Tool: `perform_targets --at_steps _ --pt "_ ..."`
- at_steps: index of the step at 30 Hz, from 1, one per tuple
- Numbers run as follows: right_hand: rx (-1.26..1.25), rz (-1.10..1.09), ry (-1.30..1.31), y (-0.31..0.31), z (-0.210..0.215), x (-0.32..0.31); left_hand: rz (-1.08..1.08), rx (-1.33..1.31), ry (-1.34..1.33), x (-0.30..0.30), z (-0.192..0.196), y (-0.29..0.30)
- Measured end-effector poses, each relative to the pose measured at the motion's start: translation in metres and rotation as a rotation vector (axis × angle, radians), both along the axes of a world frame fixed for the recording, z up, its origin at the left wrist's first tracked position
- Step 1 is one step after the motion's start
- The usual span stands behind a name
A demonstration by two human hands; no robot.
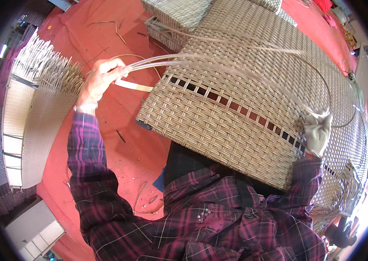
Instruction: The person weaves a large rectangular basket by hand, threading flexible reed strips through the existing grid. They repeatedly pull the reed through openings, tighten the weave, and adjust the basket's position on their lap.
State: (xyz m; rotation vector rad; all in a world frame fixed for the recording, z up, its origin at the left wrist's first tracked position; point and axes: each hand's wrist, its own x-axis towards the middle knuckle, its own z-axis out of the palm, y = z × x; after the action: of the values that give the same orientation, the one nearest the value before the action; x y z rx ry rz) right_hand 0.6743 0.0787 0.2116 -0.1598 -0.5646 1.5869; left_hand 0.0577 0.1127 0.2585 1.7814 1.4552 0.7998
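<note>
Across my lap lies a tan woven wicker panel (218, 143), with a row of square gaps in the weave running from its left edge toward the right. My bare left hand (101, 80) is raised beyond the panel's left edge, its fingers closed round a few light wicker strands (162, 61). These strands arch over the panel, blurred in the middle, toward my right hand (318, 130). In a pale glove, that hand is closed on their other end, near the right end of the gaps. A flat white strip (134, 86) juts from the panel's left edge, just below my left hand.
Red sheeting (123, 165) covers the floor, with scattered strand offcuts. A woven piece with frayed ends (40, 117) stands at left. More woven panels (179, 15) lie at the far side, and another with loose strands (345, 174) is at right. A long strand loops beyond my right hand.
</note>
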Motion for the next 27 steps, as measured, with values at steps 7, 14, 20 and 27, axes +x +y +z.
perform_targets --at_steps 7,14,20,27 --pt "0.119 -0.082 -1.759 0.0 0.029 -0.14 -0.104 0.054 -0.357 0.079 0.006 -0.024" --pt "0.053 0.147 -0.728 -0.007 0.011 -0.206 -0.379 0.407 -0.117 0.233 0.002 -0.016" --pt "-0.252 0.263 -0.081 0.028 0.015 -0.182 -0.241 0.311 0.076 0.203 0.008 -0.016" --pt "-0.549 0.042 0.262 0.061 0.032 -0.123 0.061 -0.04 0.159 0.075 0.066 -0.016"
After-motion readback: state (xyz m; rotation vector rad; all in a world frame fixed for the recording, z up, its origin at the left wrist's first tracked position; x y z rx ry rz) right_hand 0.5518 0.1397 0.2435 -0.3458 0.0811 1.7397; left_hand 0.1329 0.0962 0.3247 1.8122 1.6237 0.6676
